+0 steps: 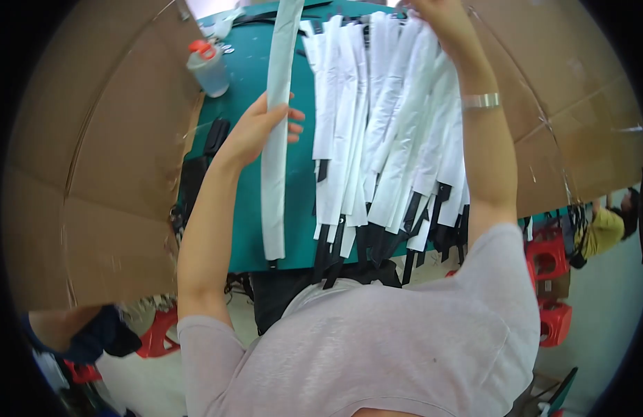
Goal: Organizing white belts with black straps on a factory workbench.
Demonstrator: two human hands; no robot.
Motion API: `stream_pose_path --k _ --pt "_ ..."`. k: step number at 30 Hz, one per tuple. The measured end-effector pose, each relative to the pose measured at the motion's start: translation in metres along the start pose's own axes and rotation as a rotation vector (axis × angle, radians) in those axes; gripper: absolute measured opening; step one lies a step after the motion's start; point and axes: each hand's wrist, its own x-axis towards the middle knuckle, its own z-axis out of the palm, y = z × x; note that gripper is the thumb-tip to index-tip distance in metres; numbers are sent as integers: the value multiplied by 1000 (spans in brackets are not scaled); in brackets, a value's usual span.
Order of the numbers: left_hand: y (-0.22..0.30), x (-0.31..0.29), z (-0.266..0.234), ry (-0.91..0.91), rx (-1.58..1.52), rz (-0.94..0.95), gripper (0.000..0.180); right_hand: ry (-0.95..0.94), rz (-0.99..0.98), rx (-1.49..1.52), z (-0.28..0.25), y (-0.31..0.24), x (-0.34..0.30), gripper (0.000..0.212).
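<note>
My left hand (260, 132) is closed around a long black strap in a white sleeve (274, 187), with the thumb in front and the fingertips showing past its right edge. The sleeve runs upright from the top of the head view to the table's near edge, where a short black end sticks out. To its right lies a spread pile of similar white-sleeved straps (387, 132), their black ends pointing toward me. My right hand (436, 7) reaches to the far end of this pile. Its fingers are mostly cut off by the upper edge, so any hold is hidden.
A clear bottle with a red-orange lid (209, 69) stands at the left of the green table (246, 229). Black items (196, 174) lie along that side. Large cardboard panels (113, 139) flank both sides. Red stools (549, 260) and another person (606, 226) are at the right.
</note>
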Motion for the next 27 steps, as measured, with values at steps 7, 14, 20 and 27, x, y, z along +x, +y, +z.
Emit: stream_pose_path --k 7,14,20,27 --pt "-122 161 -44 192 445 7 56 -31 615 155 52 77 -203 27" --pt "-155 174 -73 638 185 225 41 -36 380 -471 228 80 -188 49" --pt "-137 162 -78 532 329 122 49 116 478 -396 235 107 -181 53" --pt "-146 115 -96 160 -408 -54 35 -24 731 794 262 36 -214 51"
